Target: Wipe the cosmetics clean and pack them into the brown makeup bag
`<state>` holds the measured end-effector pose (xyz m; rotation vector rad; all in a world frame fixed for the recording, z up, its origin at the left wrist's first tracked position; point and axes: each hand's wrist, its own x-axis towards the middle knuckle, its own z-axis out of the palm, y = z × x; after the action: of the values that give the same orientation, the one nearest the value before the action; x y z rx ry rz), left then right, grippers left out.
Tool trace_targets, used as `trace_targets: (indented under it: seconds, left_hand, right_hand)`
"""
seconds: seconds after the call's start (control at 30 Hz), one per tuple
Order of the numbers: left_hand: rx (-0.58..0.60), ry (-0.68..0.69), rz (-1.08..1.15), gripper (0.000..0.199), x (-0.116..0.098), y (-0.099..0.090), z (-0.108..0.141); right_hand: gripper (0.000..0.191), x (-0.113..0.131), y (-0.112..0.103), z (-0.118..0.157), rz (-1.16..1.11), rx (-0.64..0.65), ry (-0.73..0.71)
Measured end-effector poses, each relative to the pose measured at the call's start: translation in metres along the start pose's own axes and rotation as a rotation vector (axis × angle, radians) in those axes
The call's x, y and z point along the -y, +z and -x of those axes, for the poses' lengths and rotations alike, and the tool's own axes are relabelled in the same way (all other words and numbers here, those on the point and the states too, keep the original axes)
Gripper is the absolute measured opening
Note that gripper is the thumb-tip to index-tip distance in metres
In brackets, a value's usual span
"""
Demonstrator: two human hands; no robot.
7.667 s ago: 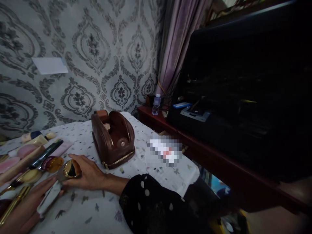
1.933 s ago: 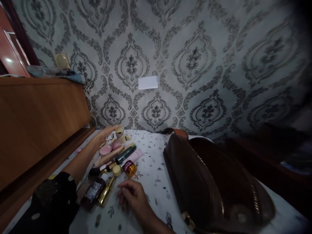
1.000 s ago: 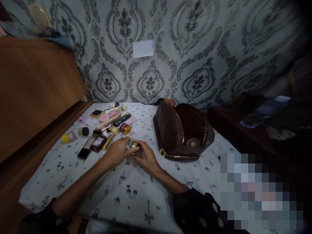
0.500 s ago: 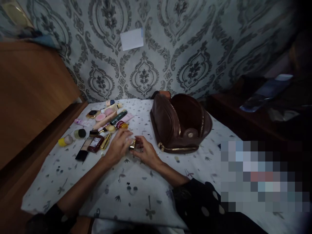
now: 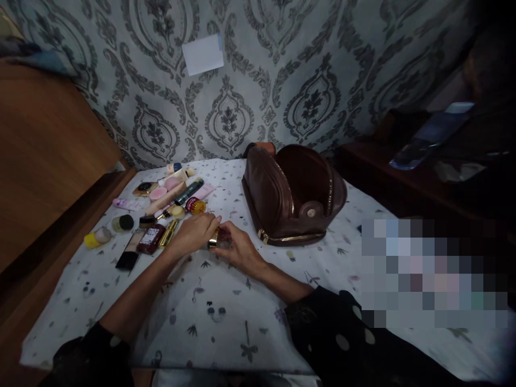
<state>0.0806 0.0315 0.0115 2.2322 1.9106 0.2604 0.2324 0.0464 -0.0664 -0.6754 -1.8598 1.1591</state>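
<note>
Over the printed cloth, my two hands meet at a small clear glass container with a gold cap (image 5: 213,239). My right hand (image 5: 242,251) grips its clear body, thumb below and fingers above. My left hand (image 5: 196,234) is closed at the gold end, its fingers partly hiding the cap. Left of that hand lie a gold tube (image 5: 168,234), a dark red bottle (image 5: 150,239) with a pale label and a flat black-ended bottle (image 5: 131,251). Just beyond it is a small red and amber jar (image 5: 195,205).
A brown leather bag (image 5: 271,185) stands unzipped at right. Several cosmetics, including a dark green tube (image 5: 189,192) and a pink compact (image 5: 158,194), cluster at back left. A wooden panel (image 5: 48,123) borders the left side; patterned wallpaper (image 5: 229,118) is behind.
My left hand has turned more palm-down and its fingers have drawn together over the gold cap. My right hand keeps its grip. The whole view has shifted slightly.
</note>
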Motion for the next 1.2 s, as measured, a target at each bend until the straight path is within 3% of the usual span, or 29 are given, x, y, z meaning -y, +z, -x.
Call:
trace_targets:
  seconds: [0.1,0.3,0.47,0.67,0.77,1.0,1.2]
  left_hand:
    - [0.097,-0.031,0.098,0.048,0.009,0.000,-0.012]
    - [0.130,-0.074,0.236,0.056,0.022,0.000,-0.018]
    - [0.006,-0.120,0.262,0.050,0.015,0.001,-0.007]
    - [-0.182,-0.173,0.219,0.046,0.004,0.006,0.011]
    - [-0.250,-0.179,0.193,0.046,0.003,0.008,0.018]
    - [-0.416,-0.089,0.247,0.038,0.001,0.006,0.033]
    - [-0.499,0.000,0.169,0.020,-0.008,0.012,0.056]
  right_hand:
    - [0.041,0.002,-0.002,0.001,0.030,0.005,-0.016]
    - [0.047,0.004,-0.004,0.004,0.115,0.042,-0.123]
    - [0.045,0.006,-0.006,0.006,0.204,0.082,-0.225]
    - [0.060,0.016,-0.004,0.009,0.267,0.159,-0.066]
    - [0.055,0.021,-0.001,0.009,0.264,0.157,-0.009]
    - [0.052,0.022,0.003,0.014,0.552,0.138,-0.082]
    - [0.051,0.021,0.001,0.018,0.512,0.188,-0.113]
